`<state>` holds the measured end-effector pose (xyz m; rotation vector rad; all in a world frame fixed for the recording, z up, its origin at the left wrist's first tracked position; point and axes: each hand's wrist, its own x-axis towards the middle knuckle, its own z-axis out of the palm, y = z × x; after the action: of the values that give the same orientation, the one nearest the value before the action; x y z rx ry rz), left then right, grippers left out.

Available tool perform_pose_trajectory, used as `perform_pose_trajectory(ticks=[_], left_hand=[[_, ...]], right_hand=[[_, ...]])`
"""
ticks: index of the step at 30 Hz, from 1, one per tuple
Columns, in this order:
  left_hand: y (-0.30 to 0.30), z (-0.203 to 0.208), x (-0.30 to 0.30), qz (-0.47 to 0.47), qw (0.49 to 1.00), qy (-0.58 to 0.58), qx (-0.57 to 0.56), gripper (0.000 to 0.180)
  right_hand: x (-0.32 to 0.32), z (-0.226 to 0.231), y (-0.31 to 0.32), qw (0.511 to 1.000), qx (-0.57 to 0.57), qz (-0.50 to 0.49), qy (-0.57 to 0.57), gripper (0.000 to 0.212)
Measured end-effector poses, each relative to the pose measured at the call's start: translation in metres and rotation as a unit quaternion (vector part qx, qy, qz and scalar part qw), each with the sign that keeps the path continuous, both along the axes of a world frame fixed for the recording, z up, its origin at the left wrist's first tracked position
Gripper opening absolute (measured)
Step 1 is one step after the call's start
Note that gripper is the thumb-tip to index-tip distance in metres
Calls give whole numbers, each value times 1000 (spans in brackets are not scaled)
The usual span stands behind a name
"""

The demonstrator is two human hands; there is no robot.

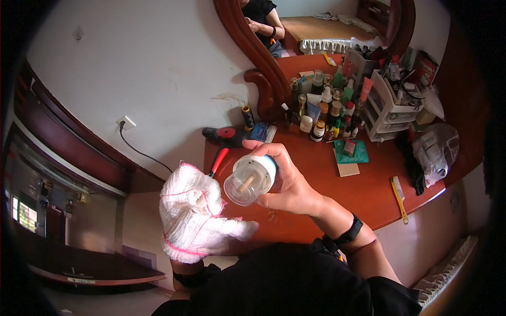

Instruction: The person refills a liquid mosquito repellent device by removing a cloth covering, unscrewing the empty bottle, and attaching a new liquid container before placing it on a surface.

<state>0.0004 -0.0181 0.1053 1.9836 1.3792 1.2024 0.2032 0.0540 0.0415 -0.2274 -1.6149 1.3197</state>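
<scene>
My right hand (pixel 287 184) is wrapped round a clear plastic container with a white ring-shaped end (pixel 253 179), held tilted above the table. Inside its clear part shows a thin beige stick. A crumpled white cloth with pink stripes (pixel 192 216) is held up by my left hand, whose fingers are hidden beneath its folds. One part of the cloth sticks out toward the right, near the container but apart from it. Behind the cloth and container, a black and red hair dryer (pixel 226 138) lies on the reddish-brown dressing table (pixel 316 205).
Several bottles and jars (pixel 324 108) crowd the back by the mirror (pixel 316 23). To their right stands a white drawer organizer (pixel 387 105). A green packet (pixel 352 151), a yellow comb (pixel 399 199) and a clear plastic bag (pixel 436 150) lie rightward. A plugged-in cord (pixel 139 150) hangs from the wall.
</scene>
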Motion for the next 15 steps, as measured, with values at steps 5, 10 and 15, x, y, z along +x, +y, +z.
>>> perform_pose_trajectory(ticks=[5, 10, 15], left_hand=[[7, -3, 4, -55, 998, 12, -26, 39], [11, -9, 7, -100, 993, 21, -53, 39], [10, -11, 4, -103, 993, 19, -59, 39]], right_hand=[[2, -7, 5, 998, 37, -52, -29, 67], [2, -3, 1, 998, 6, -56, -31, 71], [1, -1, -3, 998, 7, -2, -57, 77]])
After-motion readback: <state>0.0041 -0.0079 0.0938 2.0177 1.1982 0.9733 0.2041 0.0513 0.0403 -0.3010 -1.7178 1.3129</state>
